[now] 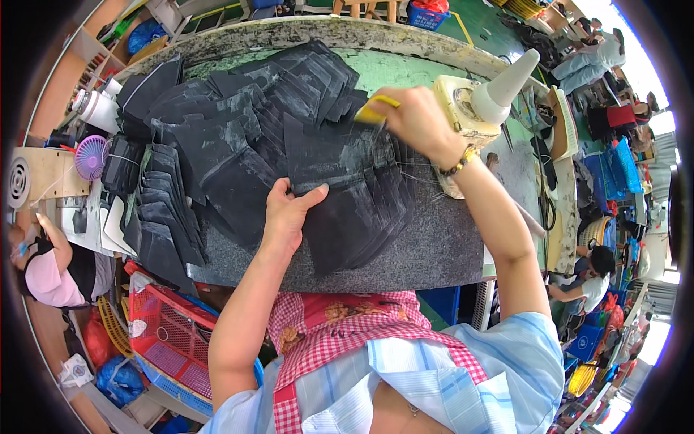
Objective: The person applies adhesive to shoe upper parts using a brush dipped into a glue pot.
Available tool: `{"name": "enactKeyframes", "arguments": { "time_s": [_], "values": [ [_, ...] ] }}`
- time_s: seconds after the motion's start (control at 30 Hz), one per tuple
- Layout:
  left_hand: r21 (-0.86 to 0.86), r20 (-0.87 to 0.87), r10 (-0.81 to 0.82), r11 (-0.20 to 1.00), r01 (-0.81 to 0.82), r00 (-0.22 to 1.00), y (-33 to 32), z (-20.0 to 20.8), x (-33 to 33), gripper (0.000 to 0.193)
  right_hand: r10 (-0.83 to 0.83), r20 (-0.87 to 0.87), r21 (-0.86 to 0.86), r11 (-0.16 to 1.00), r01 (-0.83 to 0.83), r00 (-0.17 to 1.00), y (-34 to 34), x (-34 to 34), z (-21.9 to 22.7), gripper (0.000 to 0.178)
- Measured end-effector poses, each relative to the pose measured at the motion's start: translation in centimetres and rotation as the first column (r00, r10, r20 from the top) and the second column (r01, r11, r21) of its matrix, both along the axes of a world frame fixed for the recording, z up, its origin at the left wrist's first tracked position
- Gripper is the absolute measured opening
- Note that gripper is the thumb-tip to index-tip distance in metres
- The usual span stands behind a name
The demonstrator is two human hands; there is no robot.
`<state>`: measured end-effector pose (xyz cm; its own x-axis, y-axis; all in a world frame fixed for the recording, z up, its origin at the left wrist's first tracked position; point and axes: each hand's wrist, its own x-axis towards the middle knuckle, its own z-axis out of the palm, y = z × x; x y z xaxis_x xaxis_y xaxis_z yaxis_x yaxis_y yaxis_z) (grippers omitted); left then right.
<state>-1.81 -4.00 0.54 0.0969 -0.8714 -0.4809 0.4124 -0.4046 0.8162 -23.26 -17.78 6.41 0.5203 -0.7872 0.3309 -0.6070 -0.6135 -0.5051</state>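
Observation:
My left hand (286, 217) rests on black sheet pieces (347, 210), thumb and forefinger apart, pressing near the left edge of a fanned stack. Its other fingers are partly hidden. Above the stack's far right side, my right hand (423, 123) is closed round a flat yellow tool (376, 110), blurred by motion. Whether it is a brush or a scraper I cannot make out. Pale, chalky smears mark several of the black pieces. Just beyond my right hand stands a stained cream container (466, 108) with a white cone-shaped top (506, 87).
More overlapping black pieces (210, 130) cover the bench's left and far parts. A small purple fan (92, 157) stands at the left. A red basket (170, 325) sits below the bench. One co-worker (65, 267) is at far left; others are at right.

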Motion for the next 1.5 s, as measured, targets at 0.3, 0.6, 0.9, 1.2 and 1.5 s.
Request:
{"name": "enactKeyframes", "arguments": {
  "time_s": [0.3,0.6,0.9,1.2,1.5],
  "values": [
    [-0.021,0.076,-0.030,0.999,0.032,0.997,-0.4,0.5,-0.9,0.044,0.118,0.114,0.290,0.946,-0.147,0.986,9.1,-8.5,-1.3,0.011],
    [-0.278,0.191,0.155,0.955,-0.098,0.969,0.0,-0.4,-1.9,0.039,-0.044,0.265,0.333,0.942,-0.048,0.963,14.5,-9.0,-2.2,0.012],
    [-0.264,0.128,0.168,0.956,-0.130,0.977,0.5,-1.5,-1.8,0.043,0.114,0.165,0.249,0.956,-0.153,0.980,15.7,-5.7,-2.1,0.014],
    [-0.299,0.113,0.197,0.941,-0.156,0.974,0.7,-1.9,-2.0,0.042,0.113,0.229,0.206,0.965,-0.162,0.967,18.8,-4.4,-2.2,0.010],
    [-0.379,0.063,0.149,0.918,-0.114,0.987,1.0,-1.7,-1.5,0.040,-0.445,0.326,0.189,0.895,0.404,0.834,15.0,-4.8,-2.3,0.015]
  ]
}}
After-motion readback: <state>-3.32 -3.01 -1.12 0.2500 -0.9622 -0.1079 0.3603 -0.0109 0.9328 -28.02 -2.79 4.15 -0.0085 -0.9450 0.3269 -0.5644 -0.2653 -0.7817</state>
